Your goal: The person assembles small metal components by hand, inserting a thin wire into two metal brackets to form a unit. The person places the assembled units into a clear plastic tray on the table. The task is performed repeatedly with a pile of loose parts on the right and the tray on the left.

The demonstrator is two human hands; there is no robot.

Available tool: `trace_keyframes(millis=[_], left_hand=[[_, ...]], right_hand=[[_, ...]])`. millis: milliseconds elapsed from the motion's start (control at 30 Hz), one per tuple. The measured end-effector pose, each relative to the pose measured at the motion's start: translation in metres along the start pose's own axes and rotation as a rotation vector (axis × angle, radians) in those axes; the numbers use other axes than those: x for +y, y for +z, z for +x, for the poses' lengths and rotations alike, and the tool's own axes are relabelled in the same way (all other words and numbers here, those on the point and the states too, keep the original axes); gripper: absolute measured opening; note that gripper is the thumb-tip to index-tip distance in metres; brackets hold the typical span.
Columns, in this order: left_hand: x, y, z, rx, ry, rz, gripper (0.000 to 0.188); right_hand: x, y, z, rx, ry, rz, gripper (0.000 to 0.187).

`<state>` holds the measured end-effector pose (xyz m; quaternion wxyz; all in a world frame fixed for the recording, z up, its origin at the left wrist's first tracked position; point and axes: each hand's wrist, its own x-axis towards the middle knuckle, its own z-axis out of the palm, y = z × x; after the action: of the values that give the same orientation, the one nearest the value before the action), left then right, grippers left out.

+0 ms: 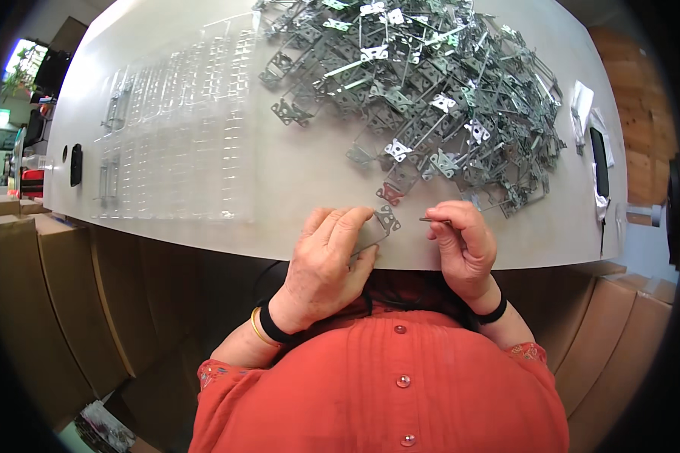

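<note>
Pretty sure anyone would clock this as a small assembly workshop, not a home. I'm sat at a big pale worktable with a huge heap of stamped metal brackets piled from 12 to 2 o'clock, all the same kind of part. At 10 o'clock there's a row of clear plastic trays with little compartments (a few already hold parts). Cardboard boxes are stacked along the table's edge at 8 o'clock, and more brown cartons sit at 4 o'clock. Bulk parts, sorting trays, shipping boxes: piecework bench stuff.
</note>
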<state>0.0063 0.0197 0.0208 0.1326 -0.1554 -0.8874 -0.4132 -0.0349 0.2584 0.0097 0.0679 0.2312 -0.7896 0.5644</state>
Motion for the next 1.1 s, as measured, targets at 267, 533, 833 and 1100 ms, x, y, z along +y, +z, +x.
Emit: trace_keyframes(millis=[267,533,833,1100], left_hand=[[-0.002,0.006,0.006,-0.054,0.063,-0.032,0.057],[-0.004,0.007,0.008,-0.066,0.125,-0.019,0.059],[-0.005,0.007,0.009,-0.063,0.150,-0.016,0.059],[-0.002,0.001,0.013,-0.075,0.174,-0.005,0.054]], right_hand=[[-0.003,0.005,-0.001,0.007,0.027,0.037,0.015],[0.000,0.010,0.000,0.017,0.039,0.044,0.013],[-0.001,0.010,0.002,-0.004,0.022,-0.004,0.011],[-0.003,0.007,0.004,-0.025,-0.035,-0.135,0.015]])
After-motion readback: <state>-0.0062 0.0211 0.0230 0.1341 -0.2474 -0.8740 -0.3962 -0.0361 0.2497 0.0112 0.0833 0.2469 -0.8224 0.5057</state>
